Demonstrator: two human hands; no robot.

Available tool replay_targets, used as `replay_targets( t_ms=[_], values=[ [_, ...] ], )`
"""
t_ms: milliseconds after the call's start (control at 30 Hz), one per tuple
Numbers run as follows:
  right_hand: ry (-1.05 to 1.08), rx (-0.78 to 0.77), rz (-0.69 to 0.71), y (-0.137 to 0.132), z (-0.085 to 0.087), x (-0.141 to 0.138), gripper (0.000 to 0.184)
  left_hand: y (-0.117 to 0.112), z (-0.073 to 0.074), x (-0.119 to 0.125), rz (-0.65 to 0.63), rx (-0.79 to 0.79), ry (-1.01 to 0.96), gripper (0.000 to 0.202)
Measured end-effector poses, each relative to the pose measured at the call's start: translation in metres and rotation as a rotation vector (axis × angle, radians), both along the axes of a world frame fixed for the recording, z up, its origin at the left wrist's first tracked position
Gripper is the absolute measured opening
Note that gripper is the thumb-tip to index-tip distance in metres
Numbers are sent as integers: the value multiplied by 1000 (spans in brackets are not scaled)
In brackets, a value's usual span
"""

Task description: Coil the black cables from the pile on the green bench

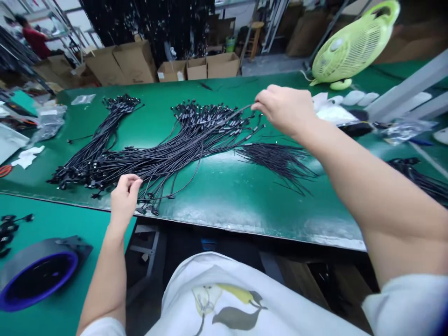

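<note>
My right hand (282,108) pinching a cable (245,109) above the tabletop (224,191), my left hand (124,198) curled nearly closed by the front edge, hold unclear to me, black cables (175,148) heaped toward the left edge.

The right hand (285,106) pinches one cable (242,110), the left hand (123,198) near the cable pile (164,153).

From close above the shirt (210,298), the head view faces forward and down over left hand (124,198), right hand (285,109) and bench (217,198).
</note>
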State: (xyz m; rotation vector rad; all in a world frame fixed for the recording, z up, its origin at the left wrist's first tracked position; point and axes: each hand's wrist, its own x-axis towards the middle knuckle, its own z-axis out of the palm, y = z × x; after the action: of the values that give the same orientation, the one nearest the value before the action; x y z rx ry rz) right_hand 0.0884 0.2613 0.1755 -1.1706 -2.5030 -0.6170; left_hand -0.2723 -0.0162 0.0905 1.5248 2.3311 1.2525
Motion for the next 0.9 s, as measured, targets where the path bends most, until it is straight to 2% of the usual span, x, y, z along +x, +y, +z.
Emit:
replay_targets(
  t_ms=[67, 167, 200, 267, 333, 367, 400, 467, 533, 600, 667, 733, 800, 833, 900],
  values=[
    [1, 10, -2, 0, -15, 19, 68, -4, -3, 6, -54, -88, -206, 21],
    [177, -50, 84, -25, -30, 44, 56, -8, -16, 35, -287, -262, -587, 17],
    [257, -92, 106, -37, -30, 51, 48, -9, -21, 51, -412, -336, -685, 17],
    [376, -165, 91, -61, -23, 66, 38, -10, -27, 87, -705, -439, -762, 19],
    [389, -178, 16, -78, -13, 79, 40, -11, -29, 121, -908, -425, -834, 26],
    [352, -165, -20, -84, -10, 86, 43, -11, -29, 134, -932, -378, -924, 30],
    [292, -147, -48, -89, -9, 94, 47, -10, -28, 143, -900, -317, -1045, 33],
    [128, -121, -65, -102, -17, 107, 51, -5, -27, 150, -730, -187, -1293, 34],
    [-36, -149, 5, -122, -34, 113, 50, 2, -26, 151, -579, -77, -1404, 35],
    [-141, -234, 151, -151, -56, 106, 43, 8, -27, 153, -530, -2, -1318, 35],
    [-162, -329, 314, -184, -73, 87, 34, 10, -28, 162, -572, 4, -1037, 31],
    [-120, -382, 445, -211, -80, 61, 31, 8, -29, 175, -676, -58, -686, 27],
    [-54, -412, 509, -222, -79, 36, 32, 3, -28, 186, -783, -147, -457, 27],
    [-19, -434, 520, -221, -76, 27, 33, 0, -27, 188, -828, -202, -428, 28],
    [58, -517, 505, -209, -69, 19, 35, -4, -24, 186, -911, -313, -544, 33]
  ],
)
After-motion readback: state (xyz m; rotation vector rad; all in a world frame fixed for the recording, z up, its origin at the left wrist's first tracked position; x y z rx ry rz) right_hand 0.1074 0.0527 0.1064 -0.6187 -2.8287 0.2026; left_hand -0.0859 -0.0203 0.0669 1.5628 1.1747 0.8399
